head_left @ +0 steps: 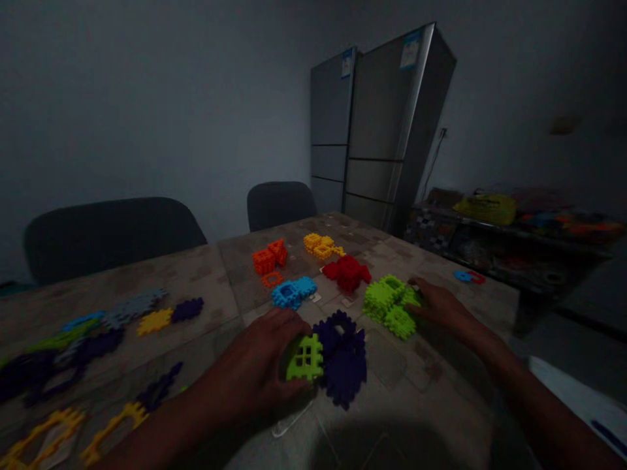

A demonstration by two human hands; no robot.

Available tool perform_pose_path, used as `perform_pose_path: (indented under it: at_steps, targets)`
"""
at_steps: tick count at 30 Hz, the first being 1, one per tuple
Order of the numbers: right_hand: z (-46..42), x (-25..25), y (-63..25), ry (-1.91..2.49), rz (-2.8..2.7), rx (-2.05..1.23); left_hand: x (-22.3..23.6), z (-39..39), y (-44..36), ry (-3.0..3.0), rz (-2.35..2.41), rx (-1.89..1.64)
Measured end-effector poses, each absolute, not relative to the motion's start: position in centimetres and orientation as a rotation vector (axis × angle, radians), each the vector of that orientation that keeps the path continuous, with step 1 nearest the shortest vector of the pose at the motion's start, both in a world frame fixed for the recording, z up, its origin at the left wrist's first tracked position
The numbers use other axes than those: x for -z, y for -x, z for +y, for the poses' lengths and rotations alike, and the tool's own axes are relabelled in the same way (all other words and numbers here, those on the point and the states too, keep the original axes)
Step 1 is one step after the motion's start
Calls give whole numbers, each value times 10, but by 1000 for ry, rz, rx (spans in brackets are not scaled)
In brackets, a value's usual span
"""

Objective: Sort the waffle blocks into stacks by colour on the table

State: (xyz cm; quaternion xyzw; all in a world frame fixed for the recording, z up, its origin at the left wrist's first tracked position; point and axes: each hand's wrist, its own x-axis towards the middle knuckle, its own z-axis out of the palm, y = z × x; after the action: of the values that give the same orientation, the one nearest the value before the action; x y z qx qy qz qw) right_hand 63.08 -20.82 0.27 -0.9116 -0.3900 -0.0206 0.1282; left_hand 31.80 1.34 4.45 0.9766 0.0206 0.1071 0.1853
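Note:
My left hand (pixel 267 362) grips a lime-green square interlocking tile (pixel 306 358) with a window grid, thumb below and fingers above. Right beside that tile lies a pile of dark purple interlocking tiles (pixel 343 359); whether they touch, I cannot tell. On the right, my right hand (pixel 428 300) has its fingers at the edge of a lime-green pile of tiles (pixel 392 303), partly hidden behind them. Beyond these sit a red cluster (pixel 349 271), a blue cluster (pixel 294 291), a yellow cluster (pixel 321 245) and orange pieces (pixel 269 258).
Loose grey, purple, green and yellow tiles (pixel 155 321) spread over the left of the table (pixel 215 274). A blue and red piece (pixel 469 277) lies near the right edge. Two chairs (pixel 281 203), refrigerators (pixel 375 130) and a cluttered shelf (pixel 514 228) stand beyond.

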Motion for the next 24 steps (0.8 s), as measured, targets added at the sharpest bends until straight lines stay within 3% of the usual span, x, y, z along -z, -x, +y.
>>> perform_pose_path:
  at_steps: [5, 10, 12, 20, 24]
  targets:
    - [-211, -10, -623, 2627, -1126, 107, -43, 13, -320, -2744, 4, -337]
    - [-215, -35, -588, 2357, -1149, 590, -48, 5, -326, -2775, -73, -375]
    - [-213, -46, -573, 2235, -1141, 625, -53, 2, -332, -2795, -107, -419]
    - [-188, -59, -540, 1811, -1119, -358, -78, -10, -379, -2850, -241, -516]
    - [-176, -51, -528, 1632, -1046, -606, -80, -16, -394, -2855, -260, -517]
